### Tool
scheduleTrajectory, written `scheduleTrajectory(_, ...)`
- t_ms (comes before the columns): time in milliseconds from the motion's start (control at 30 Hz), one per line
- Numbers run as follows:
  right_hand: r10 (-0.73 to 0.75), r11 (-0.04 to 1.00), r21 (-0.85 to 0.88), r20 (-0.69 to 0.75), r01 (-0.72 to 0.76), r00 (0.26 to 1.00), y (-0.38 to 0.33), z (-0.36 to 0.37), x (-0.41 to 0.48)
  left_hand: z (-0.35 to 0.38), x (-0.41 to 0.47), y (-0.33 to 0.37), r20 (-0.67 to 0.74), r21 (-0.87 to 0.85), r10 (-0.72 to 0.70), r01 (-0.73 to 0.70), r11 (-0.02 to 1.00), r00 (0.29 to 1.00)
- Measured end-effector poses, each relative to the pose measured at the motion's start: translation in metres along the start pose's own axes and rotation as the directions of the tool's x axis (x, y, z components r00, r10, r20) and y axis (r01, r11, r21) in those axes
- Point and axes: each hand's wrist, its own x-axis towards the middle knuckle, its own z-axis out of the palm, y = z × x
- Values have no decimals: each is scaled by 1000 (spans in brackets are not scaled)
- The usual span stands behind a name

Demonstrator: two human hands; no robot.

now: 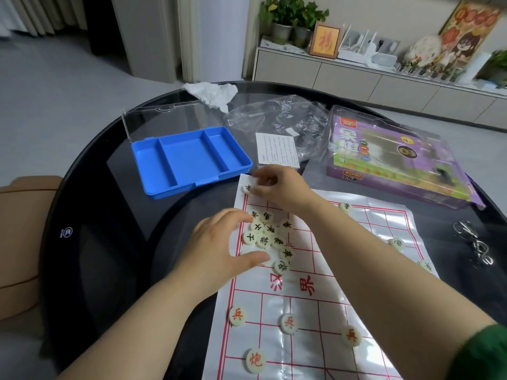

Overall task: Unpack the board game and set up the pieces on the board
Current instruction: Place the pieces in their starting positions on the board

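Corner piece (247, 188) partly beneath right hand (277, 187)

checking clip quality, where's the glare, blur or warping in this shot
head view: glare streaks on the glossy white game board with red grid; wide-angle warp bows the round black glass table; the grey sideboard behind is blurred; the cream round piece the right hand pinches reads sharp.

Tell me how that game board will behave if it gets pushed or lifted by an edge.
The board looks like a thin, creased glossy sheet, so it would probably flop if lifted. On the smooth glass table it likely slides easily. The loose pieces on it would probably scatter; the right hand pinching the corner piece may pin that corner.
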Motion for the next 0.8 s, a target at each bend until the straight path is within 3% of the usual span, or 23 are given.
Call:
scheduleTrajectory(167,-18,987,-157,114,36,993,7,-25,-27,0,3,-4,-59,-98,8,-13,995,998)
scheduleTrajectory(300,-31,966,-246,215,85,976,10,-32,-52,-9,20,-1,-113,45,18,-13,999,993)
scheduleTrajectory(500,-50,976,-200,156,81,987,19,-29,-67,-15,49,8,218,324,116,-184,928,969)
scheduleTrajectory(800,-55,996,-65,51,58,997,30,-28,-71,-18,60,14,292,454,90,-221,863,952)
